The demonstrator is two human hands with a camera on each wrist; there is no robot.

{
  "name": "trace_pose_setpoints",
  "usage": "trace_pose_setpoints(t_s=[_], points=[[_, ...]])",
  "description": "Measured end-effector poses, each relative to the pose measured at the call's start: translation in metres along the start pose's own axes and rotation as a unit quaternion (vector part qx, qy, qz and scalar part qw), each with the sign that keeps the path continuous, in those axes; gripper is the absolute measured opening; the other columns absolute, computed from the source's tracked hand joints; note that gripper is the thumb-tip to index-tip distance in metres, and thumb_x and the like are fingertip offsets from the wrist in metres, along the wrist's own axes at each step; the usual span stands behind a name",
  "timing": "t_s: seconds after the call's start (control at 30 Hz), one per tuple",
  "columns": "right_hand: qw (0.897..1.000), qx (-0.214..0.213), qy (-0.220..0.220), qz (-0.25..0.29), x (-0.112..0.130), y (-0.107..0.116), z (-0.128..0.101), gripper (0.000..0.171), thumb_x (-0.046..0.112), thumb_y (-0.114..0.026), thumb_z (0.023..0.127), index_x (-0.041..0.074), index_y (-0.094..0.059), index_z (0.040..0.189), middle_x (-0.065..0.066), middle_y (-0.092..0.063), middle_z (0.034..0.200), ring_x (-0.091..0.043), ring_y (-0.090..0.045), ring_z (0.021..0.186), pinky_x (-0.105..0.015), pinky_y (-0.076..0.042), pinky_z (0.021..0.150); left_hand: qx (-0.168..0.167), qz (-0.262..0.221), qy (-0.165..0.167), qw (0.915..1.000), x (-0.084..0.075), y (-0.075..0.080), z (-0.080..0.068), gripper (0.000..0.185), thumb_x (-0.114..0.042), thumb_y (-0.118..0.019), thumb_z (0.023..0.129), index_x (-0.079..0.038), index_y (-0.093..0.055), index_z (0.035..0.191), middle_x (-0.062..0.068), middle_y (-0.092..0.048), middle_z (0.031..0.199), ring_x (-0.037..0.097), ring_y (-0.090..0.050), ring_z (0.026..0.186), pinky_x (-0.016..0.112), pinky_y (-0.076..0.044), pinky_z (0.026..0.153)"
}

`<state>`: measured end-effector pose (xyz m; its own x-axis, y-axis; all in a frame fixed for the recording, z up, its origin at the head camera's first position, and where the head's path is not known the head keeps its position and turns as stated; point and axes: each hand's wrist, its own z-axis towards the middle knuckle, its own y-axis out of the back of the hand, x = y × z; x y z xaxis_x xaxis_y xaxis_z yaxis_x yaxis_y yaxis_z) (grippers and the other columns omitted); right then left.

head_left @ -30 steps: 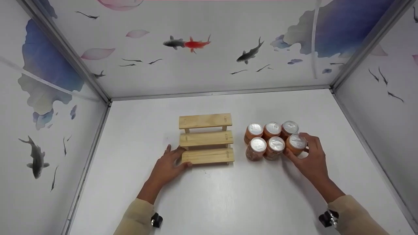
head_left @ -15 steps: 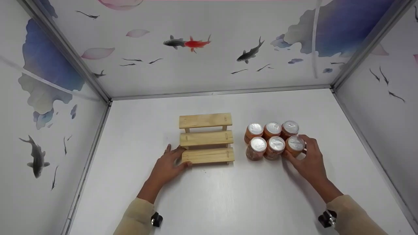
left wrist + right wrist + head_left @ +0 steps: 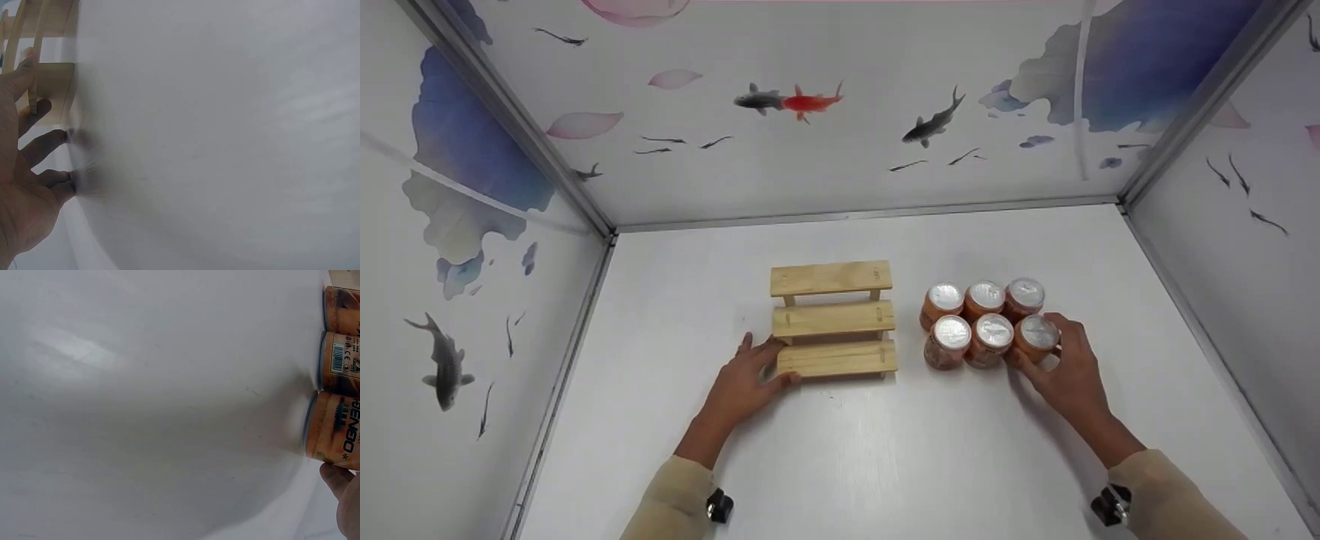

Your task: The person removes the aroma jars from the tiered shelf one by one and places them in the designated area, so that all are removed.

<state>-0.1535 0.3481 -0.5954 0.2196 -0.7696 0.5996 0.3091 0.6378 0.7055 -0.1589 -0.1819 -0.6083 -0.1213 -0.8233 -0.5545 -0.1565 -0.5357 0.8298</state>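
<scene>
The left hand (image 3: 745, 380) lies flat with relaxed fingers against the left end of the three-step wooden rack (image 3: 832, 319). Right of the rack, the right hand (image 3: 1065, 367) grasps the near-right orange can (image 3: 1037, 338) of six.

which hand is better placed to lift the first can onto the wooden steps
Right. The right hand already grips the near-right can; the left hand rests against the wooden steps.
</scene>
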Motion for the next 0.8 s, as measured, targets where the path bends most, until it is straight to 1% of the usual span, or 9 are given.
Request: trace_pose_setpoints(t_s=[0.07, 0.13, 0.17, 0.2, 0.27, 0.37, 0.53, 0.8], points=[[1.0, 0.002, -0.004, -0.002, 0.0012, 0.0002, 0.0006, 0.083, 0.009, -0.096, 0.086, -0.002, -0.048, 0.153, -0.023, -0.057, 0.14, -0.035, -0.063, 0.134, -0.025, -0.06, 0.1, -0.001, -0.001, 0.001, 1.0, 0.0004, -0.0001, 0.0001, 0.079, -0.069, -0.069, 0.1, -0.025, -0.056, 0.164, 0.006, -0.052, 0.17, 0.05, -0.028, 0.168, 0.074, -0.041, 0.124], [1.0, 0.004, -0.007, 0.0, 0.003, 0.0005, 0.0013, 0.084, 0.008, -0.095, 0.087, -0.003, -0.047, 0.154, -0.023, -0.057, 0.14, -0.037, -0.064, 0.134, -0.045, -0.063, 0.1, -0.004, -0.003, 0.0, 1.0, 0.0004, 0.0002, 0.0006, 0.078, -0.069, -0.069, 0.1, -0.025, -0.057, 0.164, 0.006, -0.052, 0.17, 0.05, -0.029, 0.167, 0.074, -0.041, 0.123], [1.0, 0.005, -0.008, 0.003, 0.0039, 0.0005, 0.0018, 0.084, 0.008, -0.095, 0.087, -0.003, -0.047, 0.155, -0.024, -0.057, 0.141, -0.038, -0.064, 0.134, -0.052, -0.062, 0.099, -0.005, -0.003, -0.002, 1.0, 0.0003, 0.0004, 0.001, 0.078, -0.068, -0.07, 0.1, -0.026, -0.057, 0.163, 0.007, -0.052, 0.17, 0.051, -0.029, 0.167, 0.075, -0.041, 0.123], [1.0, 0.006, -0.008, 0.007, 0.0049, 0.0006, 0.0021, 0.084, 0.007, -0.095, 0.087, -0.004, -0.046, 0.155, -0.024, -0.056, 0.141, -0.04, -0.064, 0.134, -0.059, -0.061, 0.099, -0.006, -0.003, -0.003, 1.0, 0.0002, 0.0007, 0.0013, 0.077, -0.068, -0.07, 0.1, -0.026, -0.057, 0.163, 0.007, -0.052, 0.17, 0.051, -0.029, 0.167, 0.075, -0.042, 0.123], [1.0, 0.007, -0.008, 0.015, 0.0062, 0.0006, 0.0028, 0.084, 0.006, -0.094, 0.088, -0.004, -0.045, 0.155, -0.026, -0.055, 0.141, -0.044, -0.063, 0.134, -0.065, -0.06, 0.099, -0.007, -0.004, -0.005, 1.0, -0.0003, 0.0011, 0.0018, 0.077, -0.068, -0.07, 0.1, -0.026, -0.057, 0.163, 0.007, -0.052, 0.17, 0.051, -0.029, 0.167, 0.075, -0.042, 0.122], [1.0, 0.009, -0.009, 0.019, 0.007, 0.0, 0.0034, 0.085, 0.007, -0.093, 0.089, -0.005, -0.043, 0.156, -0.026, -0.055, 0.142, -0.045, -0.062, 0.135, -0.067, -0.06, 0.099, -0.006, -0.001, -0.007, 1.0, 0.0001, 0.0006, 0.0015, 0.076, -0.068, -0.07, 0.1, -0.026, -0.058, 0.163, 0.006, -0.051, 0.171, 0.052, -0.029, 0.167, 0.076, -0.042, 0.122], [1.0, 0.01, -0.01, 0.011, 0.0057, -0.0017, 0.0038, 0.086, 0.009, -0.094, 0.089, -0.004, -0.043, 0.157, -0.025, -0.055, 0.143, -0.04, -0.062, 0.135, -0.065, -0.06, 0.097, -0.005, 0.004, -0.01, 0.9999, 0.0018, -0.0011, -0.0003, 0.076, -0.069, -0.069, 0.101, -0.025, -0.059, 0.162, 0.006, -0.052, 0.171, 0.051, -0.029, 0.167, 0.076, -0.042, 0.121], [1.0, 0.011, -0.005, 0.01, 0.004, -0.0028, 0.0053, 0.087, 0.007, -0.094, 0.087, -0.003, -0.042, 0.157, -0.028, -0.054, 0.141, -0.043, -0.062, 0.134, -0.066, -0.06, 0.098, -0.007, 0.004, -0.011, 0.9999, 0.0021, -0.0014, -0.0003, 0.078, -0.07, -0.068, 0.1, -0.026, -0.056, 0.164, 0.005, -0.051, 0.171, 0.05, -0.029, 0.167, 0.075, -0.043, 0.121]])
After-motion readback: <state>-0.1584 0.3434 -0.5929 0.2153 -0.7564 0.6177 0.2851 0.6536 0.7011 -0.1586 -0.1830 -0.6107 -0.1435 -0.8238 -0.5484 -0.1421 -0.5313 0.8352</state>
